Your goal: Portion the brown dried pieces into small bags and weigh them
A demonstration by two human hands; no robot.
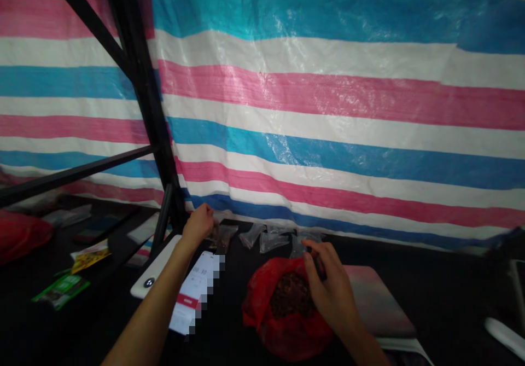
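My left hand (200, 222) is closed at the far edge of the table, its fingers pinched on a small clear plastic bag (214, 236) with something brown in it. Close by lies another clear bag (225, 236). My right hand (331, 273) hovers over the right rim of a red plastic bag (262, 286), thumb and forefinger apart. Inside the red bag is a heap of small brown dried pieces (292, 295), too blurred to name. Several more clear bags (274, 240) lie in a row behind it.
A phone with a lit screen (197, 289) and a white device (158, 267) lie left of the red bag. A flat, pale reddish-grey object (377, 300) is under my right forearm. Black metal posts (143, 87) stand at left before a striped tarp (328, 98). Green packet (63, 289) far left.
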